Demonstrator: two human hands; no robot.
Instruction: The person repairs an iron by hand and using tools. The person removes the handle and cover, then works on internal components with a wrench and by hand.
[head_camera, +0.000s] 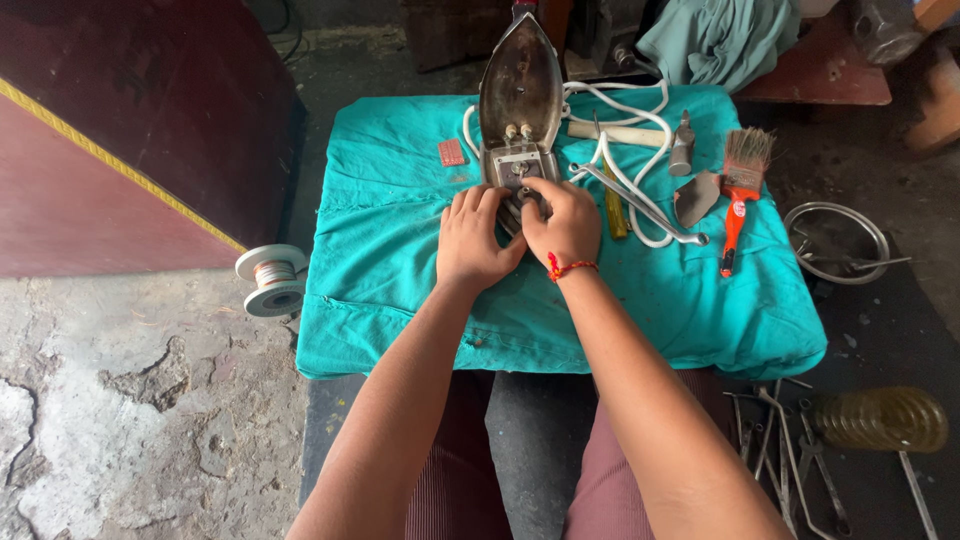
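Note:
An opened clothes iron base, a worn pointed metal plate, lies on a teal cloth with its tip pointing away from me. My left hand and my right hand meet at its near end, fingers pressed on a small dark part by the iron's terminal block. What the fingertips grip is hidden. A red thread band circles my right wrist.
A white cord loops right of the iron, beside a metal handle piece, a hammer and an orange-handled brush. A wire spool stands left. A steel bowl and pliers lie at the right.

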